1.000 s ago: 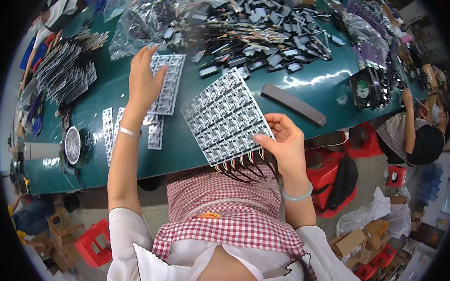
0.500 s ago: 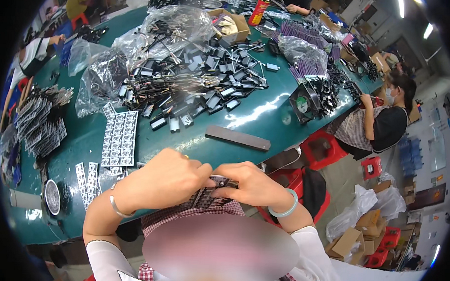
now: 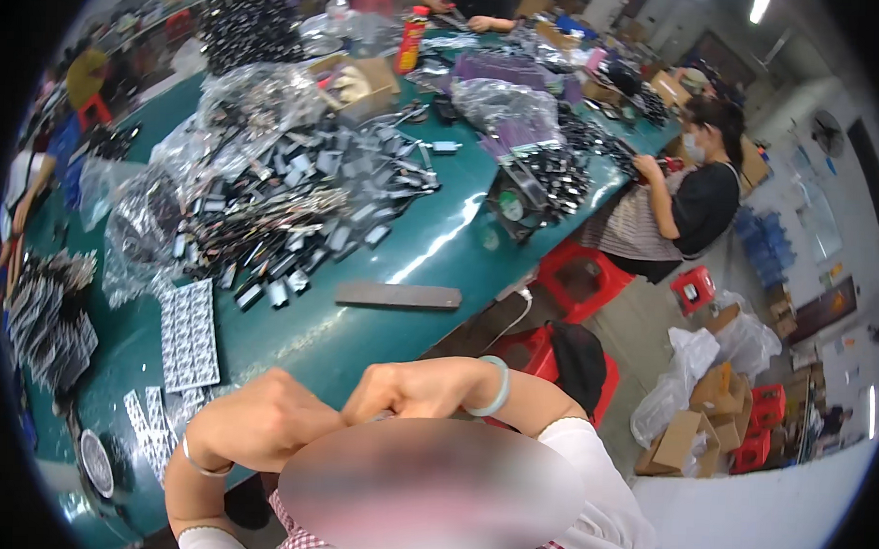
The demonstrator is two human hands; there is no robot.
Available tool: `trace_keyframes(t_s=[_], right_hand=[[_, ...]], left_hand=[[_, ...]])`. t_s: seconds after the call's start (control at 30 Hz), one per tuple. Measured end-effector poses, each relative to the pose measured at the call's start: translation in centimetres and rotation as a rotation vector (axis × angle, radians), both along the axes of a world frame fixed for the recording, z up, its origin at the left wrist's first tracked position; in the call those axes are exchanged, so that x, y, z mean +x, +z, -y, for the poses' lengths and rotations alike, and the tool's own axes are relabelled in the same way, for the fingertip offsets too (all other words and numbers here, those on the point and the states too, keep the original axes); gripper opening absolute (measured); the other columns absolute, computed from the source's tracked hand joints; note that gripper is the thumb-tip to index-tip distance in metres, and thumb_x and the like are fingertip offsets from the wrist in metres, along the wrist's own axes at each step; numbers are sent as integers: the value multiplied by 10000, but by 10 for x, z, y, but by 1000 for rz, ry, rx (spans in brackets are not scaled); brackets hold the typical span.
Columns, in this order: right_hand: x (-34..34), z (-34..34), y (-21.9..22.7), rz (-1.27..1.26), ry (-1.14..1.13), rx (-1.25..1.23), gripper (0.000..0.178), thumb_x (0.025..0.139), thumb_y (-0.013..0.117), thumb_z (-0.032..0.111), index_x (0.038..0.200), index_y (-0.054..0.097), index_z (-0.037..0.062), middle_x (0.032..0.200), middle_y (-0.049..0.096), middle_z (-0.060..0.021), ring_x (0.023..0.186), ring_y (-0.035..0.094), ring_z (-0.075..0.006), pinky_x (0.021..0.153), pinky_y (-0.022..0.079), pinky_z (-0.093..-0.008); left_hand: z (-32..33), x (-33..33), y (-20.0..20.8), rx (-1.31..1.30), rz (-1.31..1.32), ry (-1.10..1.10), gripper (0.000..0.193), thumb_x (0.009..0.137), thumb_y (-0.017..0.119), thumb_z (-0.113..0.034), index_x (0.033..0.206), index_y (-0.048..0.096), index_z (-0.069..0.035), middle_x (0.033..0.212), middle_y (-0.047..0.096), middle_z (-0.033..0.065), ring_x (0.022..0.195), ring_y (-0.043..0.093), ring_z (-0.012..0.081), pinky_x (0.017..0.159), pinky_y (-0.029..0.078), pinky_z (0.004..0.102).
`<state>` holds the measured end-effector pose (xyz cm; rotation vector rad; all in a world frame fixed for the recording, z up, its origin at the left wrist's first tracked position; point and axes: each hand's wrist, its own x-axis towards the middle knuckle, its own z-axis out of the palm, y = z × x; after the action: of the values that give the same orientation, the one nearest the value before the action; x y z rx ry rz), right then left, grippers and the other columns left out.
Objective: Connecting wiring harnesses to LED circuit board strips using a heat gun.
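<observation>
Both hands are held close together in front of my body, over the table's near edge. My left hand [image 3: 270,419] is closed, knuckles up, its fingertips bent down out of sight. Beside it my right hand [image 3: 411,390] is closed too, its fingers curled toward the left hand. A circuit board panel, seen between them in the earlier frame, is now almost wholly hidden by the hands and a blurred patch. Left of my left hand lie a white panel of small printed boards [image 3: 189,335] and narrow board strips [image 3: 148,429]. Ahead lies a flat grey bar [image 3: 398,295].
A heap of black parts with wires [image 3: 287,206] covers the table's middle, beside clear plastic bags [image 3: 252,94]. Stacked boards [image 3: 51,319] and a round metal dish [image 3: 96,463] are at the left. A co-worker [image 3: 699,201] sits at right, near red stools [image 3: 580,284].
The view has shifted, so the table's things appear further left. Both hands appear lower and more curled; the panel between them has gone behind the blurred patch.
</observation>
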<state>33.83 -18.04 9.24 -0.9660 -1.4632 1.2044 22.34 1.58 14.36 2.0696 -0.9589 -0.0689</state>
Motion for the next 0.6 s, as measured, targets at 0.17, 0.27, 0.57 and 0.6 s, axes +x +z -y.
trace_keyframes(t_s=[0.17, 0.27, 0.57, 0.6], right_hand=[[11, -3, -3, 161, -195, -282, 341, 802, 796, 200, 882, 644, -95, 646, 665, -107, 580, 582, -87, 515, 450, -263], [5, -9, -22, 216, -428, -278, 348, 794, 792, 194, 834, 616, -104, 586, 650, -126, 517, 608, -114, 479, 458, -290], [13, -29, -44, 128, -617, -358, 302, 768, 803, 120, 868, 647, -118, 645, 663, -137, 516, 640, -158, 490, 492, -314], [14, -20, -34, -20, -530, -372, 280, 769, 810, 109, 889, 668, -100, 698, 672, -90, 536, 634, -137, 491, 503, -292]], left_hand=[[-13, 14, -14, 132, -215, 250, 320, 888, 693, -292, 700, 606, -48, 508, 453, 118, 480, 473, 340, 460, 358, 390], [-8, 23, -14, 332, -117, 361, 269, 869, 687, -265, 714, 650, -48, 538, 520, 151, 522, 528, 375, 508, 405, 429], [-12, 39, -23, 502, -172, 560, 295, 840, 699, -254, 678, 654, -12, 599, 602, 200, 564, 568, 412, 543, 418, 466], [-15, 37, -26, 405, -215, 517, 327, 844, 719, -259, 688, 649, 19, 533, 575, 147, 468, 545, 292, 502, 387, 406]])
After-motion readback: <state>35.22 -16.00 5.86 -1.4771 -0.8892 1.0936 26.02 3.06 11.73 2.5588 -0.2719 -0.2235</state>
